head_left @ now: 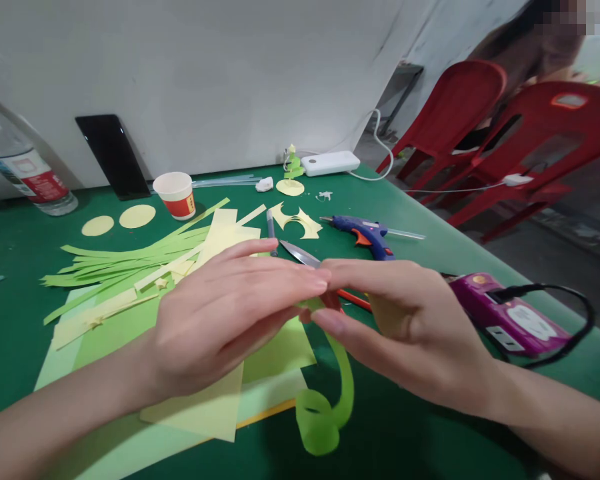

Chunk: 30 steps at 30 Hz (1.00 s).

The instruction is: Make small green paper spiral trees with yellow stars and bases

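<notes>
My left hand [225,313] and my right hand [405,320] meet fingertip to fingertip above the green table [430,240]. Both pinch the top end of a light green paper strip [325,407], which hangs down from them and curls into a loop near the table's front. Sheets of green and yellow paper [205,400] lie under my left hand. Scissors [300,255] with red handles lie just behind my fingers, partly hidden by them.
Cut green and yellow strips [125,263], yellow paper circles [137,216], a paper cup [177,194], a pen, a blue glue gun [365,235], a purple power strip [500,317], a white power bank, a phone [111,155], a water bottle [23,167]. Red chairs [530,133] and a person stand at right.
</notes>
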Motion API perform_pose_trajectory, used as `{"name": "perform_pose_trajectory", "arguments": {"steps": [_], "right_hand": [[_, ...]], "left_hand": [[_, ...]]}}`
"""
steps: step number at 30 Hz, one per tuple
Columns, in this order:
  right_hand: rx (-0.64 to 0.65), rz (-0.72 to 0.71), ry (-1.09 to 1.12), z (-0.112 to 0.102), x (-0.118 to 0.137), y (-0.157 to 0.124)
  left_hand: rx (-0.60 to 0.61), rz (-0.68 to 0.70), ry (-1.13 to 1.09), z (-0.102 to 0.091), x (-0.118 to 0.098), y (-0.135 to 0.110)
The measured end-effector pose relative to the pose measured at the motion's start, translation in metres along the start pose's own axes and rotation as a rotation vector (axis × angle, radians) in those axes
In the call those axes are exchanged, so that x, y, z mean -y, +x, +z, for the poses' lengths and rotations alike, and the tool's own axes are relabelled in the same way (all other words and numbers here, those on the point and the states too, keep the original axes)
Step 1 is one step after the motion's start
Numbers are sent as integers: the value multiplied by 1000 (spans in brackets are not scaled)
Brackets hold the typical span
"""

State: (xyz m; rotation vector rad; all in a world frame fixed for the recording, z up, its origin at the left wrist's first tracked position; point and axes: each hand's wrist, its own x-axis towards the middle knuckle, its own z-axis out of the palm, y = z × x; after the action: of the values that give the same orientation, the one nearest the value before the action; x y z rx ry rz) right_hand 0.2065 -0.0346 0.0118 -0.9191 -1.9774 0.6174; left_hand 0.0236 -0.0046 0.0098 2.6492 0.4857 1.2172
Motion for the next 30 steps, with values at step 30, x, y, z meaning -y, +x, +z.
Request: {"name": "perform_pose_trajectory", "arguments": {"steps": [30], "right_hand": [[240,294,231,1,-9,11]], "left_hand": [[283,53,40,-3,8,-1]]}}
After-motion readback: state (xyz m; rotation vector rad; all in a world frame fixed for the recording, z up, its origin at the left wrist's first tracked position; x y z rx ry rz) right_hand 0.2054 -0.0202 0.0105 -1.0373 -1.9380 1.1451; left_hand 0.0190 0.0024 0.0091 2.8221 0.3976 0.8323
